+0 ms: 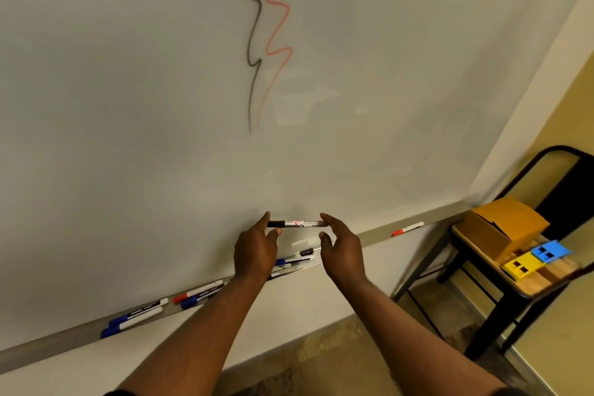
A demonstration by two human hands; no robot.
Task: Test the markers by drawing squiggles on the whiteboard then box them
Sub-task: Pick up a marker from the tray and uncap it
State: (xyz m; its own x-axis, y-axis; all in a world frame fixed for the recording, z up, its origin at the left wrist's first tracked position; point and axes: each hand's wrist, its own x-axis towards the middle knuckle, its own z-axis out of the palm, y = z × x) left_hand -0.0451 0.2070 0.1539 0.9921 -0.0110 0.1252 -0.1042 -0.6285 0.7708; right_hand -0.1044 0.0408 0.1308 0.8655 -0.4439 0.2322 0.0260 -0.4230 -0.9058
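The left hand (255,247) pinches the black cap (276,223) of a white-barrelled whiteboard marker (300,223) between thumb and forefinger. The right hand (342,247), fingers curled, holds the barrel's other end. The marker lies level, its long axis running left to right between both hands, cap leftward, just in front of the white whiteboard (128,106). Any pull to uncap, I'd judge, follows that line. A brown cardboard box (504,225) sits far right.

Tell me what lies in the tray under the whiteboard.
The grey metal tray holds blue-capped markers at left, a red-capped marker further along, and a lone red-capped marker far right. The left hand covers part of the middle cluster of markers, hiding their count.
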